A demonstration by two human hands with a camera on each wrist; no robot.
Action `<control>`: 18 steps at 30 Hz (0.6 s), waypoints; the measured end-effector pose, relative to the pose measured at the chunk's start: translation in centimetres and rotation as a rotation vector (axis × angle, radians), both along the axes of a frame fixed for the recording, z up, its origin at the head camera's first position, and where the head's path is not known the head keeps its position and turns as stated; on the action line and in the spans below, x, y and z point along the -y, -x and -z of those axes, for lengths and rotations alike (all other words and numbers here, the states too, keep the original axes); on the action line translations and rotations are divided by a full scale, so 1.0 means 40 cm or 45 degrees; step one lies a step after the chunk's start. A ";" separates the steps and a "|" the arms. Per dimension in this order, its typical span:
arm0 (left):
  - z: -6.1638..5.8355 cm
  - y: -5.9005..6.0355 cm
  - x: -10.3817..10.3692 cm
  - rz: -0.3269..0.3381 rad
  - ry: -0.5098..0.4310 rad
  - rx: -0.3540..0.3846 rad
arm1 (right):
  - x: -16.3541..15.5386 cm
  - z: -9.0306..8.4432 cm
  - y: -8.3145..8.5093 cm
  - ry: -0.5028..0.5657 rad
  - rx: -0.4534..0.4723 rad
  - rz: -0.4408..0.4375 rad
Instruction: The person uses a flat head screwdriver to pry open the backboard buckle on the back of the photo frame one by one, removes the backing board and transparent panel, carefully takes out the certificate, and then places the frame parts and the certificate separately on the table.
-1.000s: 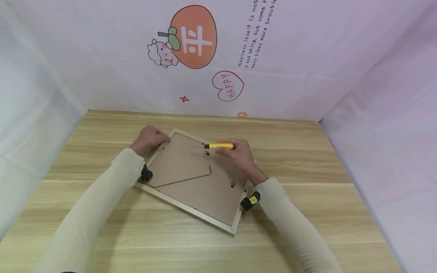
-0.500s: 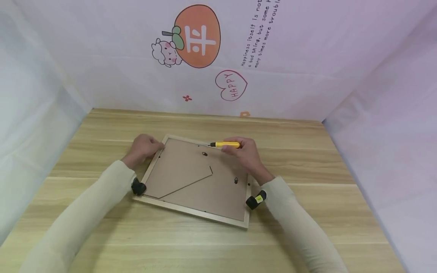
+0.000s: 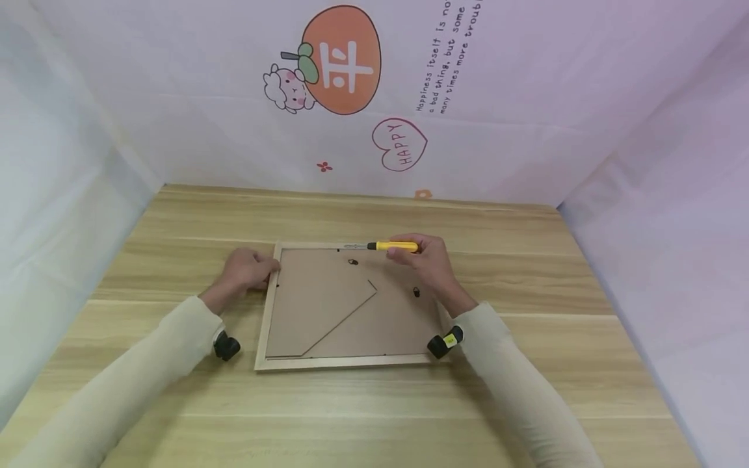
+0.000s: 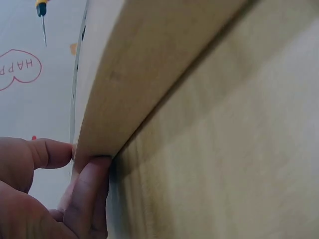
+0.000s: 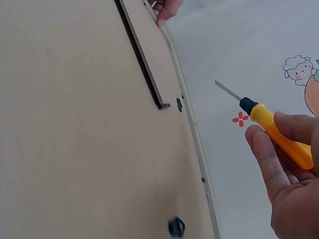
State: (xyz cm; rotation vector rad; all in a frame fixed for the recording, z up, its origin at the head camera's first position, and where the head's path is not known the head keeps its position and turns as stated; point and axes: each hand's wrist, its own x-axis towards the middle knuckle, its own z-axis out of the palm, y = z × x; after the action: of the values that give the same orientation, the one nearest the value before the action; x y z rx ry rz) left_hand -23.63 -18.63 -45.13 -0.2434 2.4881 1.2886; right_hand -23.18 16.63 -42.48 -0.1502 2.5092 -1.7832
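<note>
A picture frame point(image 3: 351, 362) lies face down on the table, its brown backboard point(image 3: 328, 299) up. Two small black hanging hooks and a folded stand strip point(image 5: 140, 55) show on the board, and small dark tabs line the rim. My left hand point(image 3: 248, 270) grips the frame's left side near the far corner; in the left wrist view its thumb is at the upper edge and its fingers bear on the side face. My right hand point(image 3: 430, 260) holds a screwdriver point(image 5: 266, 118) by its yellow handle, above the frame's far edge, blade pointing left.
The wood-grain table point(image 3: 328, 422) extends around the frame on every side. White printed cloth point(image 3: 234, 143) stands behind the table, with more cloth at left and right. Each wrist carries a small black camera point(image 3: 226, 346).
The picture frame has turned counterclockwise, its near edge now almost level. My left hand has moved toward me with the frame's side; my right hand and the screwdriver have shifted slightly right.
</note>
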 end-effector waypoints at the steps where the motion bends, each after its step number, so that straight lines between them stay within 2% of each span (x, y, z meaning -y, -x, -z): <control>1: 0.001 -0.005 0.000 -0.005 -0.032 0.006 | 0.001 0.000 -0.001 -0.006 -0.002 0.001; 3: 0.003 -0.012 0.000 -0.018 -0.102 0.010 | 0.004 0.003 -0.001 -0.018 -0.007 0.003; 7: 0.007 -0.021 0.003 -0.028 -0.167 -0.006 | 0.010 0.009 -0.002 -0.045 -0.039 -0.012; 13: 0.012 -0.024 0.007 -0.028 -0.171 -0.007 | 0.027 0.011 -0.005 -0.078 -0.083 -0.063; 18: 0.010 -0.027 0.009 -0.035 -0.203 -0.006 | 0.062 0.025 -0.009 -0.169 -0.104 -0.176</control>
State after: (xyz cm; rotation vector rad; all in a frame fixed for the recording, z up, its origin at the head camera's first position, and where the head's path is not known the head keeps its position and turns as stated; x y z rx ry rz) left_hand -22.56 -18.98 -45.54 -0.2369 2.3777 1.4917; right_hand -22.83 14.16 -43.50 -0.3872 2.5914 -1.5856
